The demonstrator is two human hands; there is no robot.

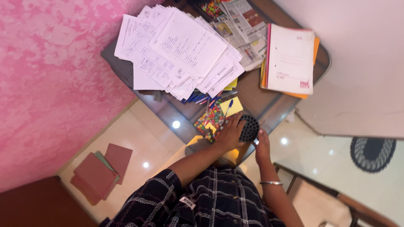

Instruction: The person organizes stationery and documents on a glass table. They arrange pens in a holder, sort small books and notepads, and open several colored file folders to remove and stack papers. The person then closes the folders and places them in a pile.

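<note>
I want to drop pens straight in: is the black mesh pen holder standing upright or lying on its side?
Upright: the black mesh pen holder shows its round open top to the camera, with the left hand and right hand on either side.

Head view of a glass table (269,110). The left hand (230,133) and right hand (262,145) rest against a black perforated holder (248,128) at the near edge. Just left lies a multicoloured patterned book (210,120); pens (202,98), loose sheets (181,50) and notebooks (290,59) lie farther off.
</note>
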